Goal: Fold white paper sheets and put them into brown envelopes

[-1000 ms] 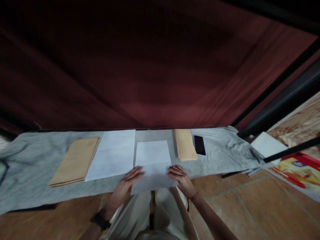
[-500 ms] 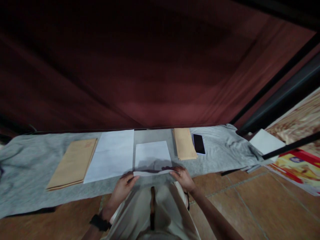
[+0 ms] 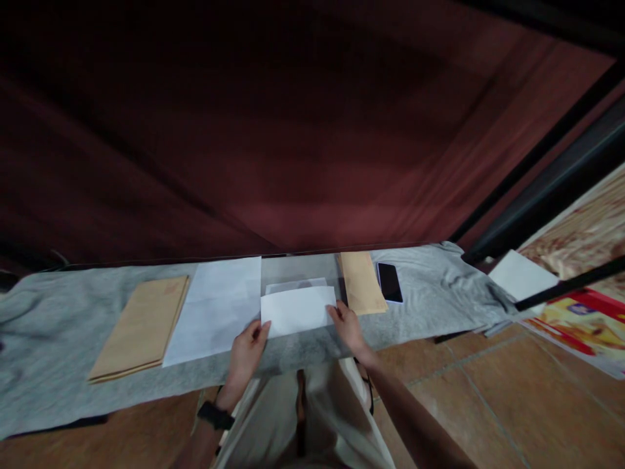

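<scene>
A white sheet of paper (image 3: 297,307) lies on the grey cloth (image 3: 58,339) in front of me, its near part folded up over the far part. My left hand (image 3: 247,355) pinches the folded flap at its left corner. My right hand (image 3: 347,324) pinches it at the right corner. A thin strip of the sheet's far edge shows beyond the fold.
A stack of white sheets (image 3: 217,309) lies left of the folded one, with brown envelopes (image 3: 139,326) further left. Another brown envelope pile (image 3: 361,282) and a black phone (image 3: 390,282) lie to the right. A dark red curtain hangs behind; tiled floor is below.
Both hands lifted the near edge of the sheet and carried it away from me, folding it over the far half. The hands now sit further up the cloth.
</scene>
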{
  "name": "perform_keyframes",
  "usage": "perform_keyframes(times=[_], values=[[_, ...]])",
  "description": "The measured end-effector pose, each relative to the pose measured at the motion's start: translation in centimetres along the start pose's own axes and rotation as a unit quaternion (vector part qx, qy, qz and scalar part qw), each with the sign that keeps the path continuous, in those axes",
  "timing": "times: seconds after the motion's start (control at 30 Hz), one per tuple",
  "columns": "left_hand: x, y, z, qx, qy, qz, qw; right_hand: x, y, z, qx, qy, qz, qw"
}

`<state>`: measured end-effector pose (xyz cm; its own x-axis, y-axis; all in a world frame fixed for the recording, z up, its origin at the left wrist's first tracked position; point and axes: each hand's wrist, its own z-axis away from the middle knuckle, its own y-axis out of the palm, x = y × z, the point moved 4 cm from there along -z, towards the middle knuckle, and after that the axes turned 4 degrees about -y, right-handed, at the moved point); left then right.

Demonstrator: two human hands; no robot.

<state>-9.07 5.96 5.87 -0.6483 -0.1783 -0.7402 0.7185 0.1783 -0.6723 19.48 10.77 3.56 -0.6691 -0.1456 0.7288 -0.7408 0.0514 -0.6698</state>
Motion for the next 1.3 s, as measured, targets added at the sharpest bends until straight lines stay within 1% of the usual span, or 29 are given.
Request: perform_keyframes(times=[0.2, 0.33, 0.4, 0.53, 0.67, 0.83, 1.03, 1.3], values=[[-0.6, 0.3, -2.0, -0.020, -0.009, -0.041, 0.999, 0.6, 0.9, -1.8, -0.038, 0.047, 0.048, 0.997], [-0.9, 0.6, -3.2, -0.025, -0.033, -0.085, 0.996, 0.8, 1.3, -2.8, -0.034, 0.084, 0.075, 0.993], [-1.0, 0.7, -3.7, -0.024, -0.046, -0.106, 0.993, 1.0, 1.4, -3.1, -0.028, 0.091, 0.090, 0.991], [-1.2, 0.9, -4.1, -0.013, -0.055, -0.131, 0.990, 1.0, 1.7, -3.5, -0.027, 0.087, 0.110, 0.990], [-1.3, 1.0, -4.0, 0.005, -0.081, -0.174, 0.981, 0.9, 2.0, -3.4, -0.031, 0.086, 0.125, 0.988], [-2.2, 1.0, -3.8, 0.004, -0.079, -0.227, 0.971, 1.0, 2.2, -3.5, -0.028, 0.090, 0.136, 0.986], [-2.8, 1.2, -3.9, 0.016, -0.109, -0.262, 0.959, 1.4, 2.4, -3.7, -0.014, 0.077, 0.182, 0.980], [-3.3, 1.6, -3.9, -0.002, -0.097, -0.300, 0.949, 1.8, 3.0, -4.3, -0.006, 0.053, 0.245, 0.968]])
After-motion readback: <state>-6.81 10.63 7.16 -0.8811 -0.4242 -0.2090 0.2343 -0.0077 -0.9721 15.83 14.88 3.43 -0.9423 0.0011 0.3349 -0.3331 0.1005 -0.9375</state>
